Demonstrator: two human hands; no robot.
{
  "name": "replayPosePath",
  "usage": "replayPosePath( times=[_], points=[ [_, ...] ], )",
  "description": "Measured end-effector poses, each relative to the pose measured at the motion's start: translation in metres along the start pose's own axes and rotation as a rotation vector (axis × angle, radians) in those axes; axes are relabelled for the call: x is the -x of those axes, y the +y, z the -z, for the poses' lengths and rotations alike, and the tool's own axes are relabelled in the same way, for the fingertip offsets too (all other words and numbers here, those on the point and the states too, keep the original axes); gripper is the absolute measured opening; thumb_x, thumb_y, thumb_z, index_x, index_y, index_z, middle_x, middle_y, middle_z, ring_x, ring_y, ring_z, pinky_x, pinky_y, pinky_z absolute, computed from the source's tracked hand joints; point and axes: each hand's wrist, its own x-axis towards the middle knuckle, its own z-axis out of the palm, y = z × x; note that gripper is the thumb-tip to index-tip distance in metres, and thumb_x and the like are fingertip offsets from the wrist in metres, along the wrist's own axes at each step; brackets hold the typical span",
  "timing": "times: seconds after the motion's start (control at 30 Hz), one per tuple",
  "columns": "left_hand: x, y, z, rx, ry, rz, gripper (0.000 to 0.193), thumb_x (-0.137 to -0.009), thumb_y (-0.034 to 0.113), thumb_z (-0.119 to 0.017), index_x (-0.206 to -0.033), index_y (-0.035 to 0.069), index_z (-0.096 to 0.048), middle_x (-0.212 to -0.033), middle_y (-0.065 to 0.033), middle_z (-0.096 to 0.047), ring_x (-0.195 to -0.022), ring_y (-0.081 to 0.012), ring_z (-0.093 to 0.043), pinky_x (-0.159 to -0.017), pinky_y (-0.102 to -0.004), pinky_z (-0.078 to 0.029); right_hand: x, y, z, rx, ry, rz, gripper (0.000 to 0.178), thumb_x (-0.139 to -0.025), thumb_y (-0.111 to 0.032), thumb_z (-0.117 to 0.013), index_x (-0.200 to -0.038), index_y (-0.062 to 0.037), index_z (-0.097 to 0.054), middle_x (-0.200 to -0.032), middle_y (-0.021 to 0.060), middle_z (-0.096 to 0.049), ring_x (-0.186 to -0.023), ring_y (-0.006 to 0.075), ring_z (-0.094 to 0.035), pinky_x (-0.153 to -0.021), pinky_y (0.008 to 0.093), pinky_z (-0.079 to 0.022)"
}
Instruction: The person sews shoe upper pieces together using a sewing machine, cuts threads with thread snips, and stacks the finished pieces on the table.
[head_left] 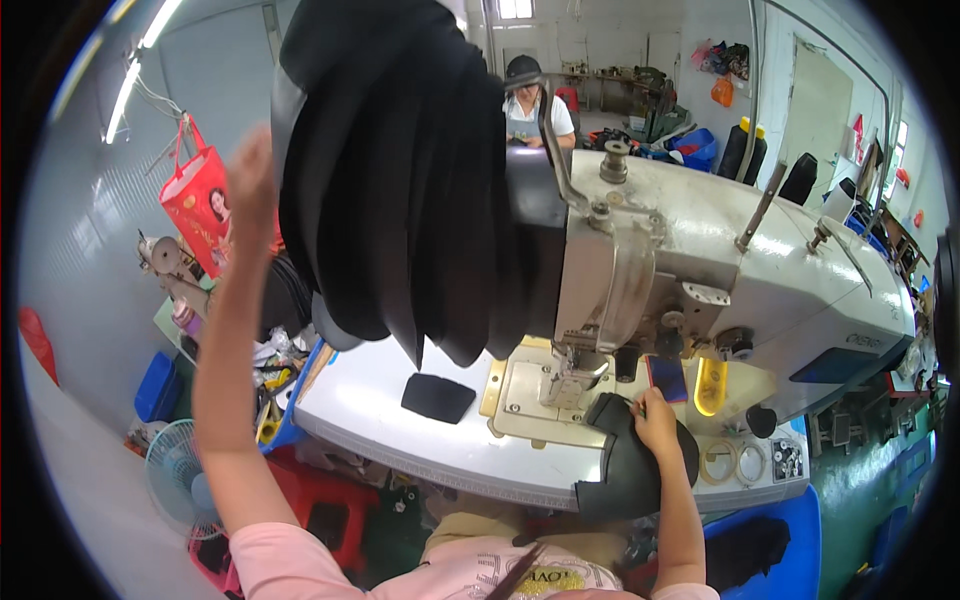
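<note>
A thick bundle of black fabric panels (400, 190) hangs in layers in front of the sewing machine (740, 240), filling the upper middle. My left hand (252, 170) is raised at the bundle's left side, smeared by motion, so its fingers do not show clearly. My right hand (655, 424) is closed in a pinch at the upper edge of a curved black fabric piece (630, 465). That piece lies right of the presser foot (568, 385) and droops over the table's front edge. A small black fabric patch (437, 398) lies flat left of the needle plate (530, 400).
The white table (370, 430) has bobbins (788, 458) and two rings at its right. A blue bin (790, 540) with black fabric stands below right. A fan (180, 470) and red stool (310, 500) are at the left. Another person (535, 110) sits beyond the machine.
</note>
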Motion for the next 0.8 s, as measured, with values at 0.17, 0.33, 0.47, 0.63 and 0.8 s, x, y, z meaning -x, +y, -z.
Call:
replayPosePath(
  times=[0.17,0.33,0.47,0.63,0.8],
  points=[
    [0.193,-0.077,-0.06,-0.101,-0.106,0.109,0.023,-0.088,0.02,-0.055,-0.081,-0.002,-0.057,-0.074,-0.0096,-0.058,-0.069,-0.0235,-0.054,-0.065,-0.0317,-0.042,0.009,-0.006,-0.005,0.076,0.122,0.049,0.024,-0.067,0.006,-0.062,-0.084,-0.0037,-0.048,-0.085,0.0139,-0.053,-0.073,0.0364,-0.057,-0.063,0.0437,-0.044],
    [0.342,-0.027,-0.133,-0.079,-0.234,0.375,0.007,-0.076,0.002,-0.062,-0.073,0.002,-0.056,-0.064,-0.0122,-0.055,-0.062,-0.0285,-0.056,-0.057,-0.0384,-0.041,0.019,-0.002,0.003,0.056,0.161,-0.006,0.025,-0.069,0.007,-0.06,-0.087,-0.0036,-0.046,-0.081,0.0144,-0.056,-0.074,0.0358,-0.059,-0.064,0.0427,-0.046],
    [0.38,0.017,-0.151,0.044,-0.295,0.016,0.009,-0.07,0.001,-0.066,-0.073,0.002,-0.057,-0.07,-0.0104,-0.056,-0.068,-0.029,-0.055,-0.06,-0.0375,-0.042,0.021,0.0,-0.002,-0.053,0.187,0.007,0.026,-0.07,0.009,-0.057,-0.09,-0.0032,-0.045,-0.079,0.0158,-0.06,-0.075,0.0372,-0.06,-0.065,0.0417,-0.047],
    [0.391,0.038,-0.161,0.168,-0.502,0.003,0.009,-0.071,0.0,-0.066,-0.073,0.002,-0.058,-0.07,-0.0106,-0.055,-0.067,-0.0291,-0.054,-0.061,-0.0389,-0.043,0.028,0.0,-0.002,-0.163,0.213,-0.023,0.023,-0.073,0.009,-0.057,-0.09,-0.0023,-0.045,-0.085,0.017,-0.062,-0.08,0.038,-0.061,-0.068,0.0409,-0.047],
    [0.396,0.045,-0.166,0.148,-0.481,0.052,0.009,-0.071,0.001,-0.066,-0.075,0.002,-0.058,-0.071,-0.0105,-0.055,-0.068,-0.0292,-0.054,-0.061,-0.0388,-0.043,0.035,-0.012,0.002,-0.186,0.189,-0.054,0.022,-0.074,0.009,-0.058,-0.088,-0.0022,-0.046,-0.091,0.0166,-0.064,-0.084,0.0362,-0.063,-0.071,0.0391,-0.049]
  ],
)
